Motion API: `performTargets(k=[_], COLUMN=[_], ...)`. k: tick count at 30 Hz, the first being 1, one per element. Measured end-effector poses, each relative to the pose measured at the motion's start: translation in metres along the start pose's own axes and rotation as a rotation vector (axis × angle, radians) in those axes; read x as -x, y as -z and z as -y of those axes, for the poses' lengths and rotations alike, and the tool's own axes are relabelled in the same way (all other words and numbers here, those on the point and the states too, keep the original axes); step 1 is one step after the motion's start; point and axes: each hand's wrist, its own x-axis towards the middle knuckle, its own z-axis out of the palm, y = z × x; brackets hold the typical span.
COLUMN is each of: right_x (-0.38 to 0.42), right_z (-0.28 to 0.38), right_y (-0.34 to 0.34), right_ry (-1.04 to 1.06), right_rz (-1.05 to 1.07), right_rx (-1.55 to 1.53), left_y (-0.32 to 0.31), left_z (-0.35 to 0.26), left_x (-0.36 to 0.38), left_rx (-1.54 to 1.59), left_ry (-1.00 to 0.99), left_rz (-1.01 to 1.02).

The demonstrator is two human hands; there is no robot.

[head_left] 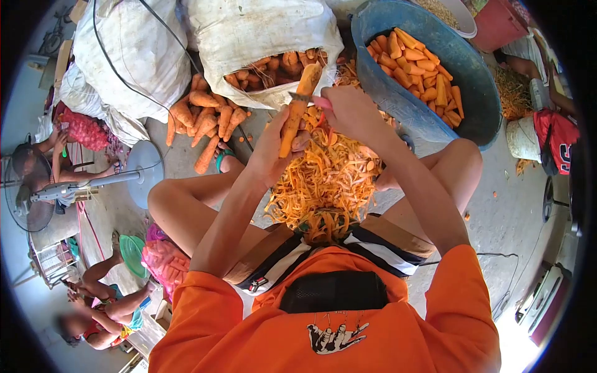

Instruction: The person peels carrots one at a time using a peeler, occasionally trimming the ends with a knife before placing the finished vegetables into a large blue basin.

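In the head view, my left hand [277, 142] is closed around the lower part of a partly peeled carrot [295, 122], held at a tilt with its top up and to the right. My right hand [352, 107] grips a peeler [323, 102] with a pink handle, its metal blade lying across the carrot. Beneath both hands a heap of orange carrot peelings [323, 186] covers the floor between my legs. A white sack [267, 31] of unpeeled carrots lies open just beyond my hands.
Loose unpeeled carrots [202, 118] lie on the floor at left. A blue tub [429, 127] with peeled carrots stands at right. A standing fan [31, 186] is at far left, with its round base [146, 174] nearer me. Other people sit at left and far right.
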Motion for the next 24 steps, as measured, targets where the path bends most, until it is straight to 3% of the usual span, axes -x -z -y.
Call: performTargets(k=[2,4,14,17,20,22,24], right_x=[-0.01,-0.025,-0.032,-0.026,-0.026,-0.018,-0.011], right_z=[-0.015,-0.041,-0.076,-0.119,-0.098,-0.045,-0.01], right_y=[-0.009,-0.009,-0.032,-0.038,-0.009,-0.006,-0.007], right_ry=[-0.086,-0.311,-0.39,-0.502,-0.404,-0.092,-0.015], right_rz=[0.08,0.043,0.138,0.115,0.118,-0.049,0.018], right_rx=[0.03,0.124,0.18,0.059,0.097,-0.134,-0.143], left_y=[-0.002,-0.002,0.01,0.013,0.018,0.017,0.017], left_z=[0.002,-0.001,-0.007,-0.013,-0.013,-0.014,-0.012], left_x=[0.001,-0.002,-0.014,-0.003,-0.004,-0.006,-0.008], left_rx=[-0.035,-0.035,-0.03,0.093,0.297,0.345,0.389], left_ry=[-0.005,0.025,0.11,0.178,0.13,0.095,0.106], left_rz=[-0.013,-0.014,-0.011,0.147,0.213,0.129,0.14])
